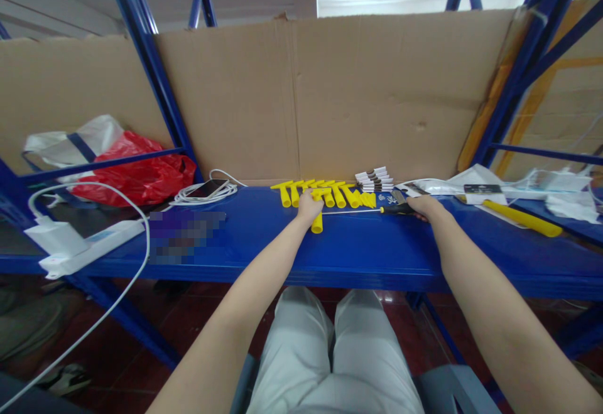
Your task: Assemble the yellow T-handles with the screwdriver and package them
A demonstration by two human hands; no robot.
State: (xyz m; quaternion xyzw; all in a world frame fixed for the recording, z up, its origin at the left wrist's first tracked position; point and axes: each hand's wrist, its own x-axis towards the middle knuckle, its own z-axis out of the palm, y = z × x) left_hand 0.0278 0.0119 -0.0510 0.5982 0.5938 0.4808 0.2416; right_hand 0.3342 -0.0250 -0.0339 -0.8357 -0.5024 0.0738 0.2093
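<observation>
My left hand (309, 208) is closed around a yellow T-shaped plastic handle (317, 223), its round stem pointing down toward me. In my right hand (426, 207) is a screwdriver (396, 210) with a black and yellow grip. Its thin metal shaft lies level and reaches left to the yellow handle; whether the tip touches it I cannot tell. Just behind my hands, a row of similar yellow T-shaped handles (339, 195) lies on the blue bench (367, 247). At the row's right end are small flat yellow pieces (367, 200). A metal blade-like piece (399, 196) sits beside my right hand.
Small white-and-brown packs (375, 180) are stacked against the cardboard wall (367, 100). To the right lies a long yellow handle (522, 218) near a white-and-black box (484, 193). On the left are a coiled white cable (205, 196), a red bag (136, 169) and a power strip (94, 247).
</observation>
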